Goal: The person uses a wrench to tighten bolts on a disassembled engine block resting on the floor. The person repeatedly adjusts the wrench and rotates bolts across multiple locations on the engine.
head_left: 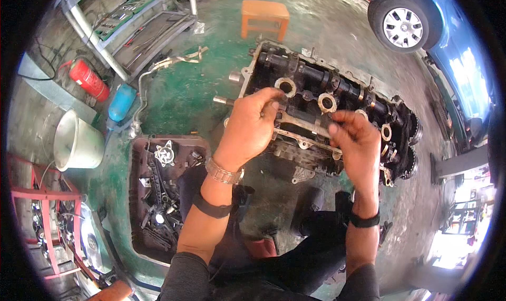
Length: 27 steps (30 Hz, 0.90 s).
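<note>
A greasy engine cylinder head (316, 64) lies in front of me, with a dark camshaft (311, 74) along its far side. Several pale round rings (327, 102) stand up along its middle. Over the near side a grey metal shaft (303, 119) runs between my hands. My left hand (250, 124), with a watch on its wrist, is closed, thumb and forefinger pinched at the shaft's left part. My right hand (358, 145) is closed too, fingertips together by the shaft's right part. Whether they grip the shaft or small parts on it is hidden by the fingers.
A brown tray (132, 195) of loose metal parts lies at left. Beyond it are a white bucket (79, 143), a red fire extinguisher (88, 80), a blue canister (122, 102) and a metal rack (87, 30). An orange stool (265, 8) and blue car (458, 43) stand farther off.
</note>
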Tool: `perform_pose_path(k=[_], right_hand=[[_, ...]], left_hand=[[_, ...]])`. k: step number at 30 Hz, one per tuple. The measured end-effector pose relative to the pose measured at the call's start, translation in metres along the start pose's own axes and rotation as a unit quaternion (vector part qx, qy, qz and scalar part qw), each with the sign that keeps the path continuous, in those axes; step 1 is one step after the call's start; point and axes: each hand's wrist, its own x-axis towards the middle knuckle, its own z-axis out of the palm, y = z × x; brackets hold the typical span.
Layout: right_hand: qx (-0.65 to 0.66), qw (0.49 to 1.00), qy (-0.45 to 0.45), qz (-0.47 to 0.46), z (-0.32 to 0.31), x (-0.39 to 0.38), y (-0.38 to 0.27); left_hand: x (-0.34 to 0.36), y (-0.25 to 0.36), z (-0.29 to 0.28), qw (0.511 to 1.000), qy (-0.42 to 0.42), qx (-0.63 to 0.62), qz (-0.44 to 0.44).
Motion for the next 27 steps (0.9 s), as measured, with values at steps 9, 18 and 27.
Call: perform_pose_path(k=[9,18,27], right_hand=[[0.009,0.999,0.042,-0.01,-0.007,0.012,0.0],[0.025,0.999,0.03,0.036,0.003,-0.033,0.023],[0.021,0.999,-0.019,0.028,0.018,-0.048,0.024]], left_hand=[[0.001,0.0,-0.004,0.999,-0.001,-0.04,-0.019],[0.002,-0.009,0.001,0.999,0.01,-0.039,0.02],[0.003,-0.012,0.002,0.997,0.007,-0.07,0.021]])
